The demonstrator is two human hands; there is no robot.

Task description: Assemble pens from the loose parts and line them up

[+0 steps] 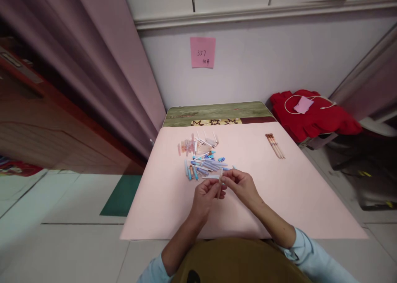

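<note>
Near the front middle of the table, my left hand (205, 194) and my right hand (241, 184) meet around a slim pen (220, 185). Its pale end points up and its brownish tip down. The left fingers pinch the lower part, while the right thumb and fingers close on the upper part. Just beyond my hands lies a loose heap of blue pen barrels (211, 164), with small blue and brown pieces (211, 154) among them. Behind that are pinkish clear tubes (186, 146) and thin white refills (208, 140). My fingers hide part of the pen.
Several brown-topped pens (274, 145) lie side by side on the pink tabletop (304, 208) at the right. A red cloth (313, 119) with a white cable sits beyond the right edge. A pink note (202, 52) is on the wall; a curtain (102, 47) hangs at the left.
</note>
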